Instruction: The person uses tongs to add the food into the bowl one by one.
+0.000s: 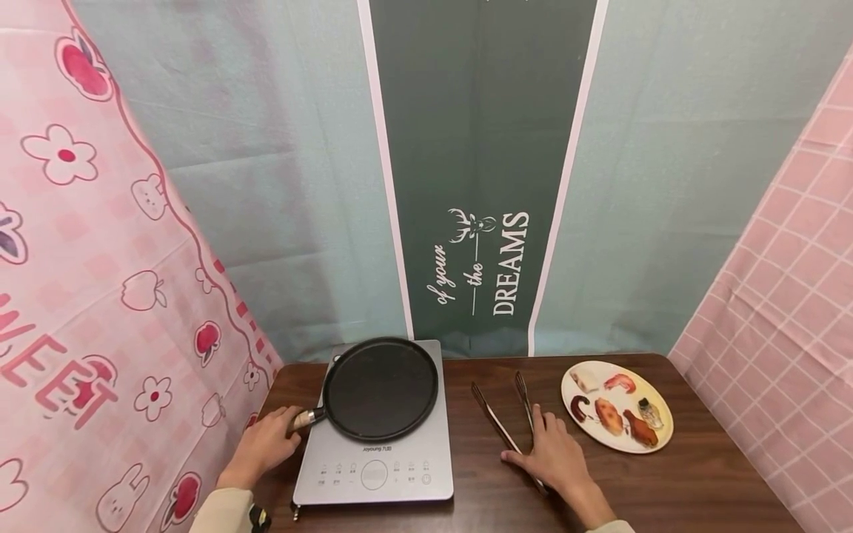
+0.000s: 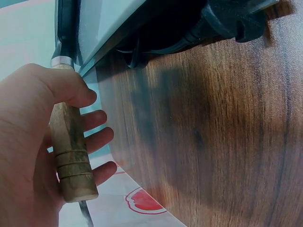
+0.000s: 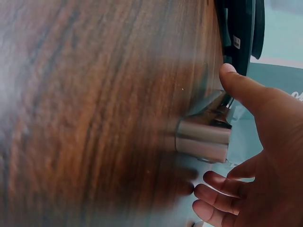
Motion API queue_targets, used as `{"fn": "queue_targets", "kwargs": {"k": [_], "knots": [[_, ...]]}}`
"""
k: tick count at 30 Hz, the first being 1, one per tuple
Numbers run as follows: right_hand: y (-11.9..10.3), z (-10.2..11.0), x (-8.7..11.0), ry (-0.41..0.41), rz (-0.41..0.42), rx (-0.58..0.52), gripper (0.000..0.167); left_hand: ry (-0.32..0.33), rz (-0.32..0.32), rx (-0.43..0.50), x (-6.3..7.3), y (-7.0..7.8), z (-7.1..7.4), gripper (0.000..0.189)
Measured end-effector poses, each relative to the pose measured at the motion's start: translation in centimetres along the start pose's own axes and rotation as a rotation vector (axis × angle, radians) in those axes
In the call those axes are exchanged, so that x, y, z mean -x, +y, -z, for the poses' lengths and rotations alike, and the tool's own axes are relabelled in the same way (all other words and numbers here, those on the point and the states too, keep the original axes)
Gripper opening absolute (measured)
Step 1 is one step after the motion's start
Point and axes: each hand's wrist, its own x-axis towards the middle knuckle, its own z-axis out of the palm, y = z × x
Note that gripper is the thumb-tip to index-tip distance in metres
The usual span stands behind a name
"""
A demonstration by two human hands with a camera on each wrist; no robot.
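A black flat frying pan point(image 1: 380, 389) sits on a silver induction cooker point(image 1: 406, 494). My left hand point(image 1: 269, 446) holds its wooden handle point(image 2: 73, 137); in the left wrist view the thumb lies across the handle and the fingers pass behind it. To the right of the cooker, metal tongs point(image 1: 496, 422) lie spread on the table, arms pointing to the back. My right hand point(image 1: 558, 457) is over them, thumb on one side and fingers on the other. In the right wrist view, the tongs' shiny end point(image 3: 203, 140) shows between the spread thumb and fingers.
An oval plate point(image 1: 626, 402) with several printed or lying food pieces stands at the right on the brown wooden table point(image 1: 706, 481). Curtains hang behind the table's back edge and on both sides. The cooker's cord end point(image 1: 296, 511) pokes out at its front left corner.
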Motion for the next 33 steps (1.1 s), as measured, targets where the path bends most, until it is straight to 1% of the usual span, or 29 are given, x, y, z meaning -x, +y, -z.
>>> {"fn": "queue_targets", "kwargs": {"k": [6, 13, 15, 18, 21, 25, 30, 33], "knots": [[-0.07, -0.37, 0.09, 0.008, -0.007, -0.011, 0.120, -0.009, 0.009, 0.001, 0.09, 0.01, -0.12, 0.044], [-0.11, -0.66, 0.12, 0.079, 0.009, -0.012, 0.101, 0.007, 0.004, -0.007, 0.00, 0.00, -0.28, 0.038], [-0.13, -0.62, 0.07, 0.086, 0.006, -0.017, 0.098, 0.009, 0.004, -0.007, -0.05, -0.03, -0.36, 0.035], [-0.15, -0.51, -0.01, 0.074, -0.005, -0.033, 0.096, 0.003, 0.011, -0.002, -0.12, -0.06, -0.42, 0.033], [-0.12, -0.40, -0.13, 0.048, -0.021, -0.055, 0.098, -0.010, 0.023, 0.004, -0.23, -0.02, -0.37, 0.033], [-0.02, -0.33, -0.17, 0.033, -0.039, -0.083, 0.098, -0.025, 0.039, 0.006, -0.34, 0.00, -0.33, 0.032], [0.02, -0.11, -0.12, 0.014, -0.064, -0.114, 0.088, -0.025, 0.045, 0.002, -0.28, -0.07, -0.36, 0.030], [-0.04, 0.07, -0.11, -0.008, -0.083, -0.135, 0.086, -0.026, 0.051, 0.000, -0.28, -0.14, -0.40, 0.026]]}}
